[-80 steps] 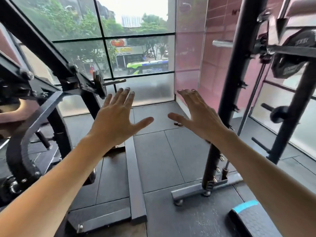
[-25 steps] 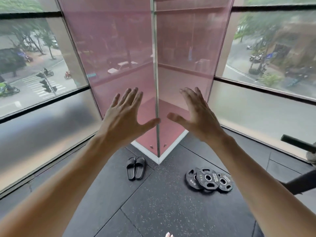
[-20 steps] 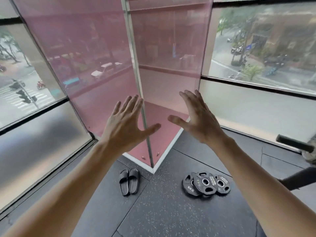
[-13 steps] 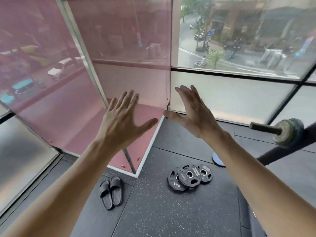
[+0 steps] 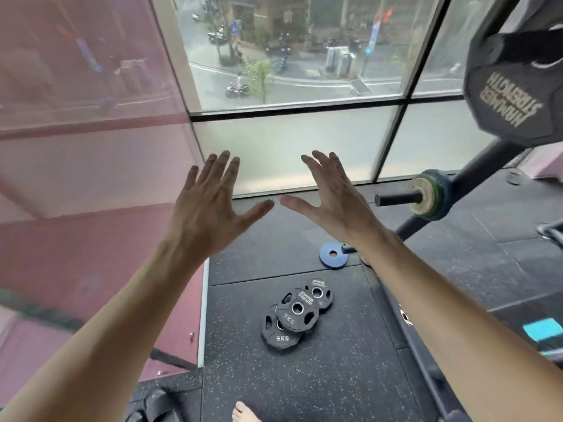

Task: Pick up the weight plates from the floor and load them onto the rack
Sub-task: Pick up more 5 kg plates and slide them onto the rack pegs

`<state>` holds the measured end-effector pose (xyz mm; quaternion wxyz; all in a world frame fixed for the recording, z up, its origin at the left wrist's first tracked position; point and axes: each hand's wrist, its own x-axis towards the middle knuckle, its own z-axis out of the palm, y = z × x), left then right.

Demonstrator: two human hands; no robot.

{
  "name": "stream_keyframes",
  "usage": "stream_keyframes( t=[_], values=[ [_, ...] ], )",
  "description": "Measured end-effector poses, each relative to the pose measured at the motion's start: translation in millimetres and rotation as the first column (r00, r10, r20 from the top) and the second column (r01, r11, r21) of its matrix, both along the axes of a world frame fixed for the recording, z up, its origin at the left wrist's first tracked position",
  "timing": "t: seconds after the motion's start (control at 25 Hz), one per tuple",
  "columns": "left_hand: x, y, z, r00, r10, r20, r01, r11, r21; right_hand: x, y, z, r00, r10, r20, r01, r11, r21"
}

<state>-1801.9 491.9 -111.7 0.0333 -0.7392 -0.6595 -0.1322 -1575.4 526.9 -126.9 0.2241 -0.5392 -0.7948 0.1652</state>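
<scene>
Three black round rubber-coated weight plates (image 5: pixel 294 313) with steel-ringed centre holes, lying on the dark speckled rubber floor (image 5: pixel 304 385) in an overlapping row, the nearest marked "5KG" in white, the middle one resting on its neighbours, the smallest farthest away. Nearest the camera, at the bottom edge, bare toes (image 5: pixel 243 412) on the same floor. Above the plates and well clear of them, raised in the air, left hand (image 5: pixel 210 208) and right hand (image 5: pixel 332 199) seen from the back, fingers straight and spread, thumbs pointing toward each other with tips close but apart, nothing held in either. Bare forearms reaching in from both lower corners. Beyond the plates, partly hidden behind the right wrist, a flat blue disc-shaped plate (image 5: pixel 333 255) with a small centre hole, on the floor, touching or just beside a dark stub at the foot of the black metal rack (image 5: pixel 475 169). Higher on the rack's slanted black tube, an empty dark horizontal peg (image 5: pixel 396 197) projecting leftward from a worn pale and blue collar. At upper right, hanging on the rack, a large black plate (image 5: pixel 515 86) with pale lettering seen upside down. To the left, a pink-tinted glass panel (image 5: pixel 91 132) with a white base edge. Farthest off, a black-framed window (image 5: pixel 292 102), frosted below and clear above, showing a wet street with parked motorbikes and small trees.
</scene>
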Motion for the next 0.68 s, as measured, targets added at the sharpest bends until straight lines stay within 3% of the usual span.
stream_keyframes(
  t=[0.32, 0.68],
  values=[
    [18, 130, -86, 0.977, -0.211, 0.032, 0.213, 0.956, -0.203, 12, 77, -78, 0.967, -0.256, 0.016, 0.255, 0.954, -0.158],
    [80, 222, -288, 0.977, -0.198, 0.081, 0.213, 0.878, -0.428, 55, 168, -274, 0.919, -0.39, 0.066, 0.388, 0.855, -0.344]
  ],
)
